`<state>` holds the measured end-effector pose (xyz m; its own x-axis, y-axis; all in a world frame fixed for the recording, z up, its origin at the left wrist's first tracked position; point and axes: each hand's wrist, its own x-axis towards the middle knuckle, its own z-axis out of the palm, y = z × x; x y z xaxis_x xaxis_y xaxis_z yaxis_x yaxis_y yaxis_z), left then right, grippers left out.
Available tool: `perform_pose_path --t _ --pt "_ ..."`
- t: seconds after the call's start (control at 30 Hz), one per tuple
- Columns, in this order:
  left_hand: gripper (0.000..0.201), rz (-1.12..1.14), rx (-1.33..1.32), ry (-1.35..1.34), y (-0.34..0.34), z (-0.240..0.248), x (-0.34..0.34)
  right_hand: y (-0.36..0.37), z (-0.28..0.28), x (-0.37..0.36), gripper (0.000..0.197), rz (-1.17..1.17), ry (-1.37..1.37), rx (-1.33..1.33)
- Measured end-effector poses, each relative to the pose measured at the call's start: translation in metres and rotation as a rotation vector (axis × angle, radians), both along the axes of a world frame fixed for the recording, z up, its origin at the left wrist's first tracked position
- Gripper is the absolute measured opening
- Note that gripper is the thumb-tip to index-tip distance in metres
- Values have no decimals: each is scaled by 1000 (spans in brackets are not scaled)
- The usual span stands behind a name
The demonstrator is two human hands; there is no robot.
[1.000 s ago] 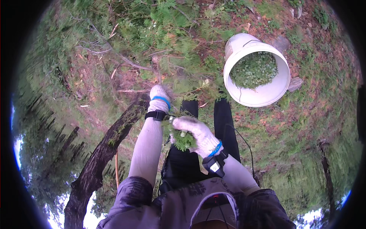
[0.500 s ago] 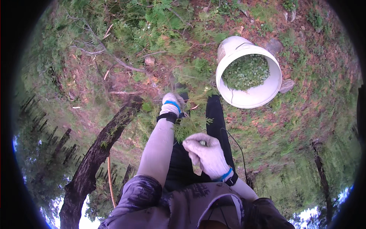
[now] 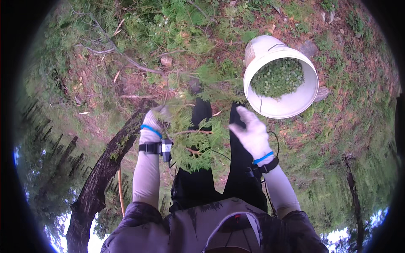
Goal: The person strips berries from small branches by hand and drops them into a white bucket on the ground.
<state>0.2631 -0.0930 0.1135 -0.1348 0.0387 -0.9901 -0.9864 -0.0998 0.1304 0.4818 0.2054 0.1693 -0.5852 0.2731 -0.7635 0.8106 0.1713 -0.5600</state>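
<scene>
My left hand (image 3: pixel 155 119), in a pale glove with a blue band at the wrist, is closed on a leafy conifer branch (image 3: pixel 196 145). Flat green sprays of the branch hang over my dark trouser legs; its fingertips are partly blurred. To the right, my gloved right hand (image 3: pixel 252 131) is open, thumb and fingers apart, with nothing visible in it. Just beyond that hand, a white bucket (image 3: pixel 314 90) leans with its mouth toward me. Small green cones and bits of foliage (image 3: pixel 278 78) lie inside it.
A dark, slanting tree trunk (image 3: pixel 101 173) rises at my left. Bare and leafy cut branches (image 3: pixel 135 63) cover the ground ahead. Stones (image 3: pixel 322 93) lie beside the bucket. A thin black cable (image 3: pixel 276 141) loops near my right wrist.
My left hand has moved left and toward me, bringing the branch into fuller view. My right hand has moved forward and right, toward the bucket, and its curled fingers have opened.
</scene>
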Motion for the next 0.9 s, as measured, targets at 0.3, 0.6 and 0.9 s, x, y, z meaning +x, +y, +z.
perform_pose_path --t 0.3,0.6,0.9 --pt "36 203 50 -12 -74 123 -58 -33 -132 -66 43 693 -37 398" --pt "102 -24 130 -195 -3 -14 -13 -70 -65 -102 23 -530 -254 -1431" --pt "31 -223 145 -68 79 -108 37 -58 -15 -82 33 -758 -318 -1315"
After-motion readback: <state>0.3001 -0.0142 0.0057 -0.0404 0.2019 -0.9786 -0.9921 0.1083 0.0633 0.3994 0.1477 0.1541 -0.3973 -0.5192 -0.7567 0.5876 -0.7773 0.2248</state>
